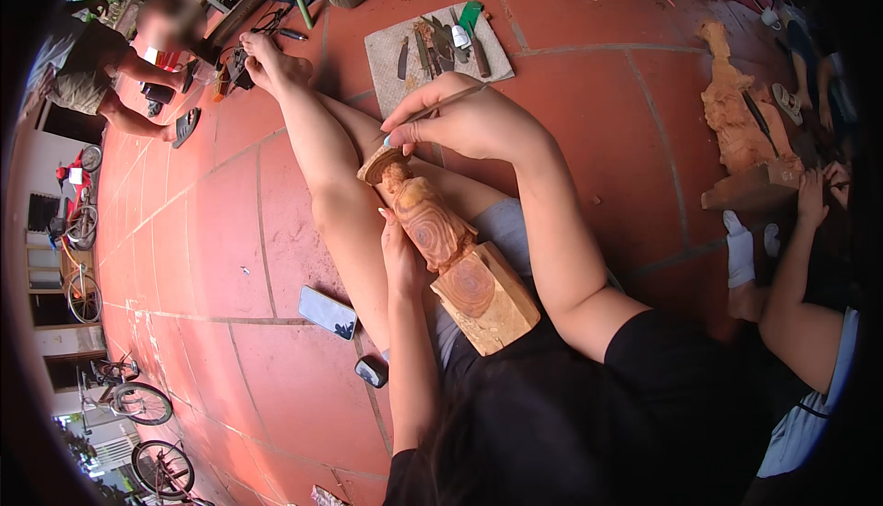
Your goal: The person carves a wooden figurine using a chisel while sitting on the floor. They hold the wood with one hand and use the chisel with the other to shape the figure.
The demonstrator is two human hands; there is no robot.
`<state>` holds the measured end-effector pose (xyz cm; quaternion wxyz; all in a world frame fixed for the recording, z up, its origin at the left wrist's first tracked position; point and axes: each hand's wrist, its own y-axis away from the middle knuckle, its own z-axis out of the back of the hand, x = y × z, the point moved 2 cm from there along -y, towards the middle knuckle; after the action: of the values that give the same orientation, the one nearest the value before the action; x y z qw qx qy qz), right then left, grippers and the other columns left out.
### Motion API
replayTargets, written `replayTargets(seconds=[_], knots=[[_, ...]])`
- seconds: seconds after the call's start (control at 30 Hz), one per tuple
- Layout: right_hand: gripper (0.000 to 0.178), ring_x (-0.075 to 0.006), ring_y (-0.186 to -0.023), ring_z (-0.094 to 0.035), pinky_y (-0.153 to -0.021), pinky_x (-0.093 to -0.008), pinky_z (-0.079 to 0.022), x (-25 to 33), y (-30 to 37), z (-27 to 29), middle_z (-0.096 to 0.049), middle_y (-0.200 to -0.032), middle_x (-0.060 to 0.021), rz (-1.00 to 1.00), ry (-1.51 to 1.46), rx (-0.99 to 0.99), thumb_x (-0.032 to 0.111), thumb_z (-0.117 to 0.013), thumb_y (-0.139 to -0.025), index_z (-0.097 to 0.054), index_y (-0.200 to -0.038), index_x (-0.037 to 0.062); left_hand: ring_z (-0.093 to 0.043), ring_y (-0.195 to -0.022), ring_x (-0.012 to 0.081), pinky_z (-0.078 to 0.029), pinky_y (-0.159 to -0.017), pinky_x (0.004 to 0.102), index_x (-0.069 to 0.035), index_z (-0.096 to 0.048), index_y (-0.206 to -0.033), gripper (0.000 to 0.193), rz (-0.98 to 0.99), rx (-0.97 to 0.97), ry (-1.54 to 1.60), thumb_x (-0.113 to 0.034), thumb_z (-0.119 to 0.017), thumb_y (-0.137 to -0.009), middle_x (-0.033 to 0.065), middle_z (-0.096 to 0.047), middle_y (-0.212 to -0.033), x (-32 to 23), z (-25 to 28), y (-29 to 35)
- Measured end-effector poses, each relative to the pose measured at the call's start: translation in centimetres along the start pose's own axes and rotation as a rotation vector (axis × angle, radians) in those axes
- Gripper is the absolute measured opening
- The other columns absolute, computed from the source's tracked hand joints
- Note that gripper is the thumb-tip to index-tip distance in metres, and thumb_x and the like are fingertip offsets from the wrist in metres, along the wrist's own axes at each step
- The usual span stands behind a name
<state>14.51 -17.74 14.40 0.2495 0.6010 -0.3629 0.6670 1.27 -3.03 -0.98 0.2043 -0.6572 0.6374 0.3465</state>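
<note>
A carved wooden figure [432, 225] with a brimmed hat and a square block base lies slanted across my lap, its hat end pointing away from me. Along the figure's left side, my left hand [397, 247] is closed around its body. My right hand [464, 121] is above the hat [378, 164], fingers pinching a slim, dark carving tool [464, 94]. The tool's working end is hidden by the fingers, so I cannot tell whether it touches the wood. Wood-grain rings show on the figure's body and base.
Ahead on the tiled floor is a light mat [386, 55] with several carving tools. A phone [327, 311] and a small dark case [372, 371] lie left of my legs. At right, another person's hand [811, 198] is beside a larger carving [731, 110]. Bicycles stand far left.
</note>
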Motion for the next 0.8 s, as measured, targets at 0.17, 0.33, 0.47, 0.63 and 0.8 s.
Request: replayTargets(seconds=[0.17, 0.33, 0.47, 0.63, 0.8], knots=[[0.056, -0.0154, -0.049, -0.053, -0.050, -0.0354, -0.041, -2.3, -1.6, -0.3, -0.057, -0.053, -0.0104, -0.160, 0.406, -0.070, 0.049, -0.070, -0.089, -0.063, -0.064, -0.0014, -0.064, -0.107, 0.0224, -0.054, -0.093, 0.0372, 0.004, -0.048, -0.134, 0.059, -0.030, -0.028, -0.054, -0.046, -0.032, -0.107, 0.0150, -0.062, -0.123, -0.3, 0.6, 0.2], [0.062, -0.0186, -0.049, -0.051, -0.051, -0.0372, -0.042, -3.3, -2.3, -0.7, -0.053, -0.053, -0.0124, -0.184, 0.500, -0.098, 0.054, -0.071, -0.086, -0.062, -0.065, -0.0035, -0.065, -0.105, 0.0217, -0.055, -0.092, 0.0362, 0.005, -0.050, -0.133, 0.059, -0.015, -0.074, -0.085, -0.046, -0.033, -0.107, 0.0148, -0.063, -0.122, 0.1, 1.5, -0.1], [0.042, -0.0079, -0.052, -0.043, -0.050, -0.0301, -0.036, -2.6, -2.3, -0.9, -0.054, -0.054, -0.0011, -0.227, 0.619, -0.040, 0.043, -0.073, -0.089, -0.073, -0.078, 0.0017, -0.066, -0.103, 0.0215, -0.056, -0.090, 0.0356, 0.005, -0.051, -0.131, 0.058, -0.019, -0.098, -0.098, -0.045, -0.034, -0.107, 0.0148, -0.064, -0.120, -0.1, 1.0, 0.1], [0.030, -0.0122, -0.068, -0.060, -0.066, -0.0315, -0.048, -4.6, -2.8, -1.0, -0.071, -0.076, -0.0078, -0.154, 0.549, 0.017, 0.030, -0.072, -0.089, -0.075, -0.092, 0.0007, -0.066, -0.102, 0.0212, -0.056, -0.090, 0.0355, 0.005, -0.052, -0.129, 0.057, -0.025, -0.110, -0.067, -0.044, -0.035, -0.107, 0.0147, -0.065, -0.119, 0.0, 1.3, -0.1], [0.031, -0.0200, -0.070, -0.064, -0.068, -0.0350, -0.049, -5.9, -2.8, -1.3, -0.070, -0.079, -0.0141, -0.141, 0.522, 0.072, 0.028, -0.072, -0.088, -0.072, -0.094, -0.0022, -0.066, -0.103, 0.0205, -0.056, -0.090, 0.0357, 0.004, -0.051, -0.131, 0.058, -0.027, -0.078, -0.078, -0.046, -0.034, -0.106, 0.0137, -0.065, -0.119, -0.1, 1.5, -0.1]])
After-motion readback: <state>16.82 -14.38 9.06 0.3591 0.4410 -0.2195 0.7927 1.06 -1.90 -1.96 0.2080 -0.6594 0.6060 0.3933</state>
